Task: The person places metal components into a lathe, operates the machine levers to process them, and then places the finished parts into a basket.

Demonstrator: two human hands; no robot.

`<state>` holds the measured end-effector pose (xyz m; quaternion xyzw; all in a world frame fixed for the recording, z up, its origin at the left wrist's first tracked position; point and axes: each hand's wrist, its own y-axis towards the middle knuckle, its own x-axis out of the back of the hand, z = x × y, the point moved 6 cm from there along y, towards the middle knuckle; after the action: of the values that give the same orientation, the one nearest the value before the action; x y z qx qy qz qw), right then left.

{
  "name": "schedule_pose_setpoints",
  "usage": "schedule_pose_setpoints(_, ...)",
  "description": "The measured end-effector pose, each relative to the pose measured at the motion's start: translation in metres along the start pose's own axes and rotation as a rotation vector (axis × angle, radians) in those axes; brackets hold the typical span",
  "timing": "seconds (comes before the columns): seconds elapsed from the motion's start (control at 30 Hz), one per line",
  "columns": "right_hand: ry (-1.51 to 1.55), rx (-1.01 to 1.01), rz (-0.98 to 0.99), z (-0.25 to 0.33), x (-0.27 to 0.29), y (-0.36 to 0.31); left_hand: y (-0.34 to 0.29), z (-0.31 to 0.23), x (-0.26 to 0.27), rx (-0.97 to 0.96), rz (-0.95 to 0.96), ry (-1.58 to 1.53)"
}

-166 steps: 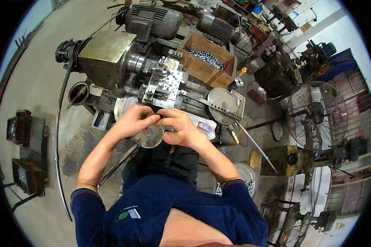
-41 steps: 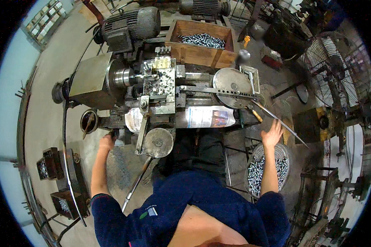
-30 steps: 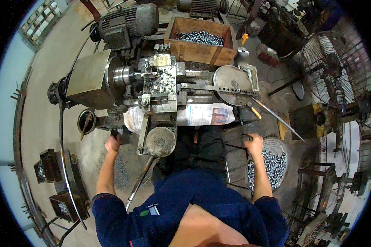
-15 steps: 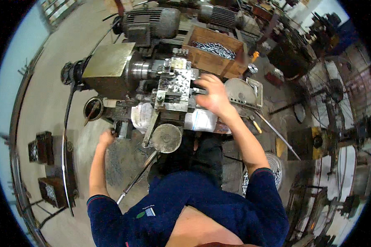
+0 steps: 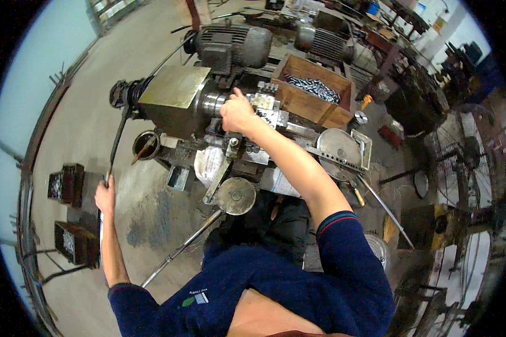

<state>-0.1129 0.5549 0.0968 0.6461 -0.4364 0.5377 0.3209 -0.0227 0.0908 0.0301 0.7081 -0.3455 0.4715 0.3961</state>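
My left hand [image 5: 105, 197] is closed round a long lever bar [image 5: 116, 147] that slopes down from the left end of a small lathe. My right hand [image 5: 239, 114] is at the lathe's shiny spindle nose [image 5: 212, 105], its fingers bent and one pointing away from me. Whatever lies between those fingers is hidden by the hand. Beside the spindle is the boxy headstock with a yellowish cover [image 5: 174, 86]. Under my right wrist sits the tool slide [image 5: 270, 117], strewn with metal chips. A round handwheel disc [image 5: 236, 196] stands nearer to me.
A wooden box [image 5: 303, 105] of small shiny metal parts stands behind the lathe, near electric motors [image 5: 234, 45]. At right are a round metal plate [image 5: 339, 147] and a long rod [image 5: 385, 210]. Dark bins [image 5: 66, 182] stand on the left. A pot with a brush [image 5: 146, 145] sits beside the lathe.
My left hand has moved left, away from the small tray, and taken hold of the lever bar. My right hand has crossed leftward from the slide's right side to the spindle.
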Motion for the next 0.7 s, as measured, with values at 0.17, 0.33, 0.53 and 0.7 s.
schedule_pose_setpoints(0.17,0.047,0.007,-0.113,0.001,0.005,-0.002,-0.030,-0.024,0.019,0.068,0.125,0.007)
schedule_pose_setpoints(0.33,0.073,-0.018,-0.078,0.004,0.007,0.002,-0.060,-0.050,0.025,0.026,-0.017,0.029)
schedule_pose_setpoints(0.53,0.043,-0.049,-0.183,0.001,0.012,-0.005,-0.056,-0.046,0.021,0.012,0.002,0.010)
schedule_pose_setpoints(0.7,0.173,-0.128,-0.540,-0.039,0.066,-0.064,-0.073,-0.056,0.022,-0.090,-0.081,0.009)
